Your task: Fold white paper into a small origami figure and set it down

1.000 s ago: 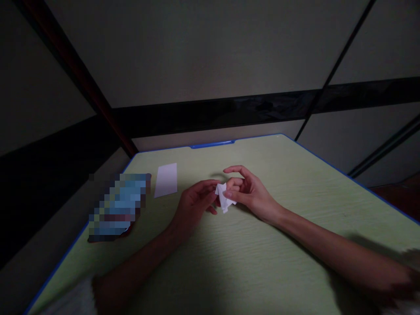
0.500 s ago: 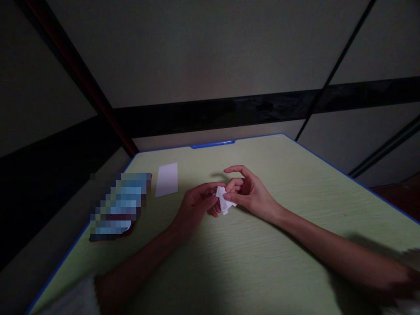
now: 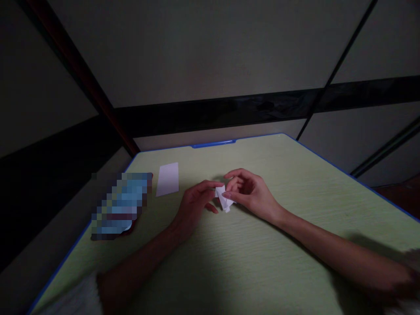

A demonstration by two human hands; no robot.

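Note:
A small piece of folded white paper (image 3: 223, 199) is held between my two hands, above the middle of the table. My left hand (image 3: 196, 202) grips its left side with thumb and fingers, one lower finger reaching beneath. From the right, my right hand (image 3: 250, 189) pinches the paper with the thumb in front; its index finger is curved above. Part of the paper is hidden behind the right thumb and fingers, so its full folded shape does not show.
A flat white sheet of paper (image 3: 167, 179) lies left of my hands. Nearer the left edge is a dark-edged flat object (image 3: 126, 205), its surface pixelated. The pale green table (image 3: 262, 262) has a blue rim and a blue handle (image 3: 214, 144) at the back, against cabinet panels.
The right index finger has curled down closer to the paper. My left thumb and fingers have shifted slightly on its left side, and the paper has turned a little.

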